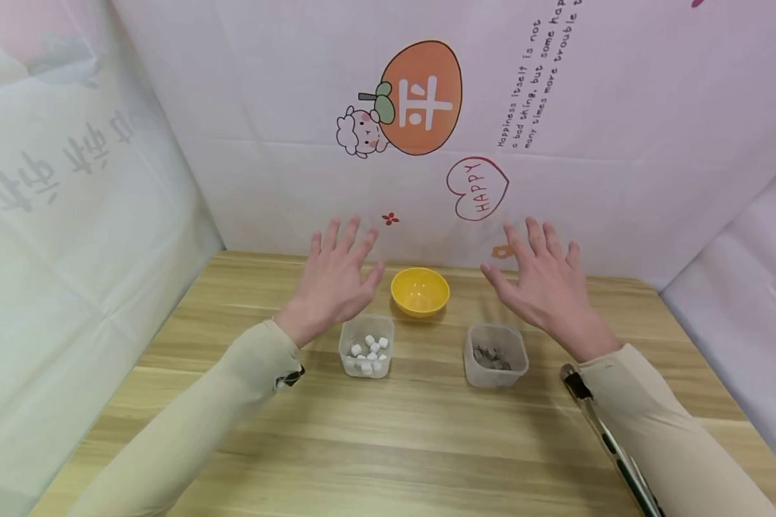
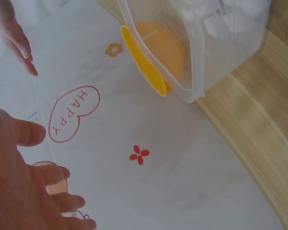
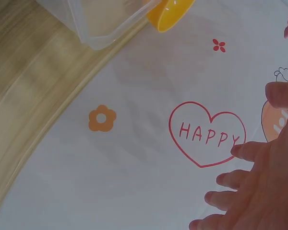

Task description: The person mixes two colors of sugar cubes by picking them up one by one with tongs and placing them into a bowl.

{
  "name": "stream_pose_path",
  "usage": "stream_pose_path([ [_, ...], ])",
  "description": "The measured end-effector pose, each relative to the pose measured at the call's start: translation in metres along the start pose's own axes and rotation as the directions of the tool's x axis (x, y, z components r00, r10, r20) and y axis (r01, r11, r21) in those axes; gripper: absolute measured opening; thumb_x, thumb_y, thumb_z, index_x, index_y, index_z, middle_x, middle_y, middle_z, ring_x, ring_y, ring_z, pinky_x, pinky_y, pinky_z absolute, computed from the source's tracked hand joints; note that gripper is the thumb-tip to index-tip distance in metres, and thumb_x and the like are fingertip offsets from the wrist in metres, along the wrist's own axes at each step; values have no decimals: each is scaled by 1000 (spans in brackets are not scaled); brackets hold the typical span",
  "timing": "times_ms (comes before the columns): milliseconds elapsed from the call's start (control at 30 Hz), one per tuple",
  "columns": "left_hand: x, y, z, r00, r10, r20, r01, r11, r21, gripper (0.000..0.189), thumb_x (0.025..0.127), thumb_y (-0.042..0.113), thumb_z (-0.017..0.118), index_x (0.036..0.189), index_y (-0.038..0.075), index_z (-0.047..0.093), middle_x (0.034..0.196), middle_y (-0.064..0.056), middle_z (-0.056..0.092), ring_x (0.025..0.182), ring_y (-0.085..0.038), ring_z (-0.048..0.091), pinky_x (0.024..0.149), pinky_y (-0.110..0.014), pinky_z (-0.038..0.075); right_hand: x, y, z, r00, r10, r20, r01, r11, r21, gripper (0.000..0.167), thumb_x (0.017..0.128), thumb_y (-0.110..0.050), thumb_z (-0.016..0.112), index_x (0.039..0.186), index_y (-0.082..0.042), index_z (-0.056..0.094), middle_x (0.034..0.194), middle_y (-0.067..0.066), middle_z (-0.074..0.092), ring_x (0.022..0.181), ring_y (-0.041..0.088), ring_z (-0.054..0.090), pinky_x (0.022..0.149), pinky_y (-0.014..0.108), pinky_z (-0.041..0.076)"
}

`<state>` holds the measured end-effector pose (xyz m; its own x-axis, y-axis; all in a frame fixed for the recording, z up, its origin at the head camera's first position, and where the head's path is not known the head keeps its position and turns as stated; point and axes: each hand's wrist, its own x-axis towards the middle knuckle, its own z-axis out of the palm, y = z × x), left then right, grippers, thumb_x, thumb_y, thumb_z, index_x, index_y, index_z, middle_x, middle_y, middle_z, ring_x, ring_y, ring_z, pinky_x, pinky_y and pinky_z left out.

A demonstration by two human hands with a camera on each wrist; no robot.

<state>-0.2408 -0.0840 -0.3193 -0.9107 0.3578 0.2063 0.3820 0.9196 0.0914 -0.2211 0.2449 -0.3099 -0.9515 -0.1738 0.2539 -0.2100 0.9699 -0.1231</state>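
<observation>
Both hands are raised over the table with fingers spread and nothing in them. In the head view my left hand (image 1: pixel 336 283) hovers up and left of a clear plastic container (image 1: pixel 350 334) with several small white cubes (image 1: pixel 374 347) inside. My right hand (image 1: pixel 548 287) is above and to the right of a second clear container (image 1: pixel 516 362), which holds small dark grey pieces (image 1: pixel 488 357). Between the hands, toward the back edge, sits a yellow bowl (image 1: pixel 420 291) with nothing visible inside. The left wrist view shows the cube container (image 2: pixel 197 62) partly covering the bowl (image 2: pixel 139 60).
The wood-grain table (image 1: pixel 414 445) ends at a white printed cloth (image 1: pixel 284 194) hanging behind it. More white cloth hangs at the left (image 1: pixel 71 251) and right sides. A wrist camera strap (image 1: pixel 575 380) with a long metallic piece runs along the right sleeve.
</observation>
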Motion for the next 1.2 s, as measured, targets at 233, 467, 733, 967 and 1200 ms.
stream_pose_path([
  [233,-6,7,3,1000,15,9,-15,1000,-11,69,110,52,33,170,20,23,176,-13,7,159,-43,4,129,-63,6,-5,0,-3,1000,-5,-7,5,1000,-5,90,103,-72,34,169,-13,20,174,23,4,157,49,5,119,81,4],
  [467,-12,15,8,999,45,4,-45,998,-45,69,110,53,34,169,20,23,176,-12,9,159,-43,4,129,-62,5,-17,1,-5,1000,-4,-17,5,1000,17,89,104,-70,37,168,-10,23,174,24,5,158,48,3,120,80,1],
  [733,-20,25,12,998,66,-6,-66,996,-56,69,110,54,35,169,20,25,176,-11,10,159,-44,6,129,-62,7,-26,4,-6,1000,-2,-29,2,1000,15,89,104,-70,38,168,-10,23,174,24,6,158,48,5,120,79,2],
  [967,-26,32,15,996,88,-22,-89,995,-54,69,109,54,36,168,19,28,175,-11,18,159,-43,12,129,-62,12,-33,10,-3,999,9,-33,-8,1000,26,89,104,-68,40,168,-9,23,173,25,6,157,49,5,120,79,1],
  [1200,-32,39,20,993,114,-32,-116,992,-45,69,109,53,38,168,18,30,174,-13,19,158,-43,15,129,-61,13,-40,15,-2,999,12,-46,-10,999,33,88,104,-66,42,167,-7,24,173,26,7,157,49,6,121,77,1],
])
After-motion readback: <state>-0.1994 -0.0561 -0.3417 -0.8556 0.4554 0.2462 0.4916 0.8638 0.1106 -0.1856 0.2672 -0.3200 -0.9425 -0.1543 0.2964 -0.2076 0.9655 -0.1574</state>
